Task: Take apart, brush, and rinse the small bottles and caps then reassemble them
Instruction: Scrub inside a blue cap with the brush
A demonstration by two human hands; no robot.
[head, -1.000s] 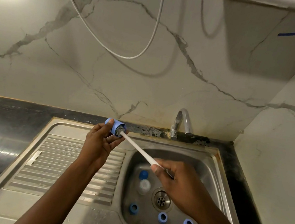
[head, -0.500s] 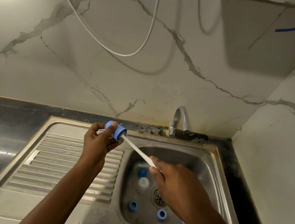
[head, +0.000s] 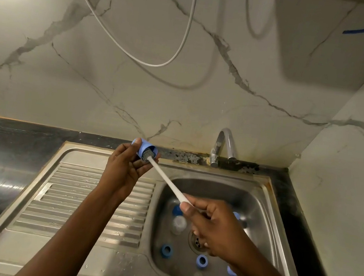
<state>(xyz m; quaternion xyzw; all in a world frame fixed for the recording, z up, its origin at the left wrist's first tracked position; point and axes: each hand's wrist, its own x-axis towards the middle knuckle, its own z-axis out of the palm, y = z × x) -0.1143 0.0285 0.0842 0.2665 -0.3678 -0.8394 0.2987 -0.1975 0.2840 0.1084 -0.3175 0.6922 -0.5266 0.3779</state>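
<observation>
Left hand is raised over the drainboard, fingers clamped around a blue cap with its open end facing right. The brush head sits inside that cap, handle slanting down to the right hand, closed on it above the sink, where more caps and bottles lie.

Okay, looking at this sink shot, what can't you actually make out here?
Head view only:
- Inside of the blue plastic cap in the left hand: filled by the grey bristles of the white-handled brush.
- Brush handle's end: wrapped by the right hand.
- Round steel drain and the far-right blue caps: partly covered by that hand.
- Clear small bottles in the steel sink basin: too small and blurry to judge clean.
</observation>
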